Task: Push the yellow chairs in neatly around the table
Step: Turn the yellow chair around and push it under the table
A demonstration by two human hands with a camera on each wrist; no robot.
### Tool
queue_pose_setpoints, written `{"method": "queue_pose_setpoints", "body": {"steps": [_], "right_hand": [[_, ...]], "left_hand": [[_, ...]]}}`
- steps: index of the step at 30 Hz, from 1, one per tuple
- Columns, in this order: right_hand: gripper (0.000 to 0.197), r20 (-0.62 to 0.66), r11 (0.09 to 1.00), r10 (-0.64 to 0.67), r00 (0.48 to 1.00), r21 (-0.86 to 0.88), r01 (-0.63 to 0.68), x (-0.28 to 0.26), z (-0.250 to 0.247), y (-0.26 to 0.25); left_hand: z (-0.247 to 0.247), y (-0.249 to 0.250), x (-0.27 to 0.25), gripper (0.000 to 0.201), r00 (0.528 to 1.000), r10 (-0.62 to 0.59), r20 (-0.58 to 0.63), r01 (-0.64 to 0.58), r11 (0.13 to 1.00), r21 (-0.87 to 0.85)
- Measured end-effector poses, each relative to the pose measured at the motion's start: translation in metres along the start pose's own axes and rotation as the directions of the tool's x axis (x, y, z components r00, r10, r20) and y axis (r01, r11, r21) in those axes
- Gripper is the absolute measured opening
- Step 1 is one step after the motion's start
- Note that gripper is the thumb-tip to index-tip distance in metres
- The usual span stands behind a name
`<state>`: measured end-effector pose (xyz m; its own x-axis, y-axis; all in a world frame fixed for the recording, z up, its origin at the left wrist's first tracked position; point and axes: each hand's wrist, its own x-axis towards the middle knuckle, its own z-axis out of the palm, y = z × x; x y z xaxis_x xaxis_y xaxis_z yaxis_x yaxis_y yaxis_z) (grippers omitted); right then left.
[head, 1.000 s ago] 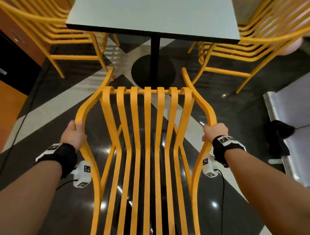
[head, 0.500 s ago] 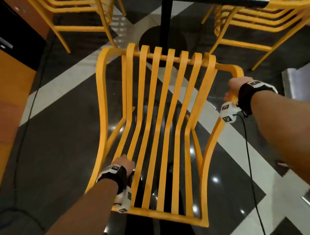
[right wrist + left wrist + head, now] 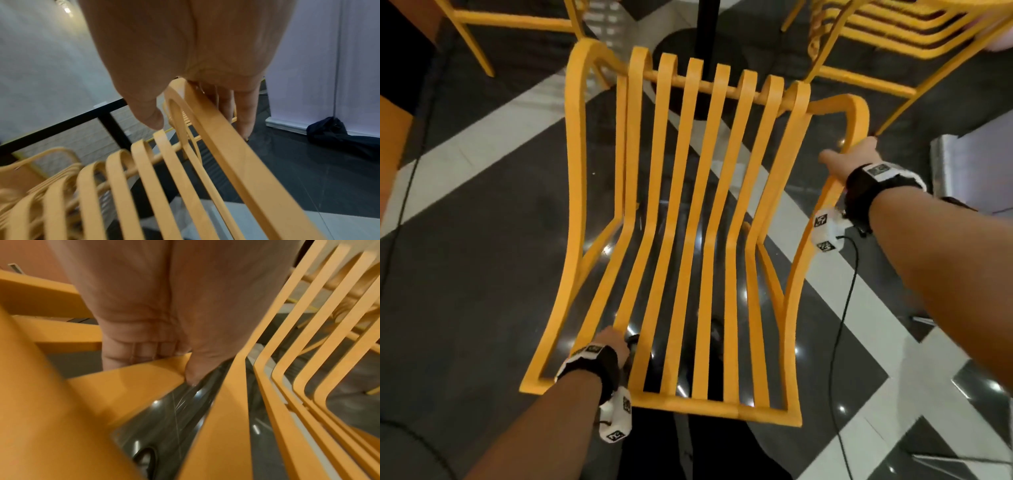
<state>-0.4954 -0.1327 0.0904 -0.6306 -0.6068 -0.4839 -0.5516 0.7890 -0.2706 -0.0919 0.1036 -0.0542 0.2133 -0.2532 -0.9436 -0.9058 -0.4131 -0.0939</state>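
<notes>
Chair: yellow, slatted, w/ curved armrests, standing on the floor just short of the desk; its front edge sits by the desk post. Two more chairs, one beyond it on the left and one on the right, flank that post.

Left hand is at the chair's back-left, fingers curled round a slat, thumb pressed on its edge. Right hand rests on the right armrest near the front bend; fingers hang down the outer side, thumb on the inner side, so prob. a loose clasp over the rail, not a tight fist.

Handling, as a guess: stiff frame, prob. light enough to slide or lift w/ two hands; smooth painted slats could slip in the palm, and the glossy floor lets the legs skate. Best hold is the thick outer rails, one per side, not a thin slat.

Vs 1 s ago: both hands then held the rails at matching height; the left has since dropped to the back, the right moved fwd, and the desk top has left the head view.
</notes>
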Motion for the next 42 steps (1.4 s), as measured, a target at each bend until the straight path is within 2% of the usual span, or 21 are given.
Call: {"method": "queue_pose_setpoints", "body": {"steps": [3,5,6,8,9,10,11,13,16,18,20,21,23,24,26,29,32,37,42], "right_hand": [[0.094,0.065,0.988,-0.125,0.99,-0.088,0.131,-0.055,0.019,0.028],[0.083,0.253,0.943,-0.222,0.942,-0.19,0.273,-0.097,0.036,0.056],[0.077,0.387,0.903,-0.252,0.887,-0.235,0.359,-0.12,0.045,0.069],[0.07,0.634,0.816,-0.209,0.745,-0.307,0.49,-0.161,0.059,0.092],[0.072,0.713,0.771,-0.172,0.679,-0.332,0.543,-0.182,0.065,0.101],[0.076,0.76,0.727,-0.131,0.637,-0.364,0.583,-0.2,0.069,0.107],[0.081,0.778,0.683,-0.114,0.618,-0.39,0.617,-0.213,0.071,0.111],[0.083,0.755,0.64,-0.134,0.642,-0.429,0.638,-0.23,0.071,0.114],[0.057,0.654,0.669,-0.219,0.724,-0.44,0.599,-0.226,0.06,0.102],[0.048,0.622,0.677,-0.275,0.733,-0.416,0.607,-0.215,0.051,0.09],[0.044,0.608,0.678,-0.312,0.73,-0.395,0.619,-0.206,0.042,0.074],[0.042,0.601,0.672,-0.324,0.73,-0.397,0.625,-0.204,0.036,0.066],[0.04,0.57,0.672,-0.349,0.744,-0.401,0.623,-0.203,0.027,0.052],[0.039,0.549,0.674,-0.363,0.752,-0.402,0.619,-0.201,0.023,0.047],[0.041,0.532,0.695,-0.352,0.77,-0.403,0.595,-0.197,0.016,0.041],[0.042,0.502,0.666,-0.356,0.788,-0.456,0.591,-0.188,0.002,0.029],[0.033,0.504,0.624,-0.403,0.764,-0.459,0.633,-0.183,-0.007,0.03],[0.033,0.507,0.587,-0.433,0.745,-0.468,0.66,-0.19,-0.018,0.026],[0.037,0.526,0.573,-0.455,0.719,-0.446,0.688,-0.202,-0.021,0.014]], "left_hand": [[-0.022,0.011,-0.016,0.026,0.998,0.062,0.014,-0.063,0.985,0.161],[-0.035,0.016,-0.028,0.027,0.995,0.102,0.006,-0.101,0.969,0.227],[-0.042,0.02,-0.032,0.03,0.994,0.112,-0.011,-0.105,0.961,0.255],[-0.06,0.025,-0.047,0.034,0.983,0.179,-0.042,-0.157,0.938,0.308],[-0.07,0.028,-0.054,0.036,0.976,0.209,-0.059,-0.178,0.928,0.327],[-0.08,0.031,-0.063,0.037,0.97,0.235,-0.067,-0.197,0.913,0.357],[-0.091,0.034,-0.072,0.039,0.959,0.27,-0.082,-0.22,0.896,0.386],[-0.11,0.038,-0.086,0.04,0.932,0.339,-0.125,-0.261,0.87,0.419],[-0.134,0.044,-0.111,0.04,0.893,0.413,-0.18,-0.315,0.858,0.405],[-0.144,0.042,-0.127,0.052,0.856,0.477,-0.201,-0.388,0.848,0.362],[-0.151,0.03,-0.14,0.064,0.818,0.525,-0.232,-0.407,0.816,0.412],[-0.155,0.024,-0.146,0.061,0.788,0.548,-0.281,-0.382,0.793,0.474],[-0.166,0.019,-0.152,0.042,0.741,0.569,-0.357,-0.322,0.767,0.555],[-0.173,0.021,-0.155,0.037,0.739,0.561,-0.373,-0.312,0.776,0.549],[-0.184,0.028,-0.165,0.04,0.768,0.526,-0.364,-0.318,0.807,0.497],[-0.2,0.038,-0.178,0.04,0.765,0.523,-0.377,-0.342,0.825,0.45],[-0.202,0.038,-0.181,0.039,0.761,0.516,-0.393,-0.339,0.833,0.436],[-0.208,0.034,-0.193,0.035,0.79,0.478,-0.383,-0.316,0.854,0.413],[-0.219,0.023,-0.191,0.031,0.769,0.515,-0.378,-0.355,0.836,0.418]]}}
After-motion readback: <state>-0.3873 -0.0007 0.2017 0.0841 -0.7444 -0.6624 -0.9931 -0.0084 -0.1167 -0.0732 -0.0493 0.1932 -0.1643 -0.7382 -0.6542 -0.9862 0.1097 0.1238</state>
